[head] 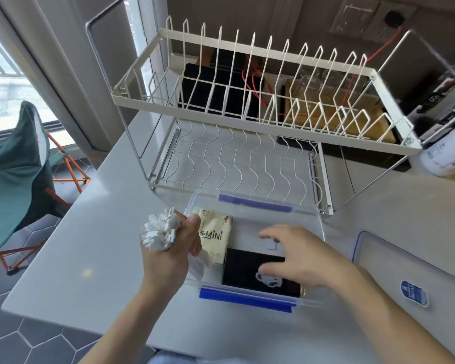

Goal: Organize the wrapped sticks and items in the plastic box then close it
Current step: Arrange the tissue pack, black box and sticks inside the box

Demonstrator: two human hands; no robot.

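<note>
Wrapped sticks [159,229] sit bunched in the left hand [168,248], outside the plastic box [258,203]; right hand [297,254] spread open inside, lid [405,266] off.

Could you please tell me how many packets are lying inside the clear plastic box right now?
2: a cream tissue packet at the box's left side and a black packet at its near side, under the right hand. More may be hidden beneath that hand.

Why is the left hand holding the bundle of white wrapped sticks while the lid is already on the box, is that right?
Not quite. The head view shows the lid lying on the table to the right of the open box. The left hand does hold the wrapped sticks.
</note>
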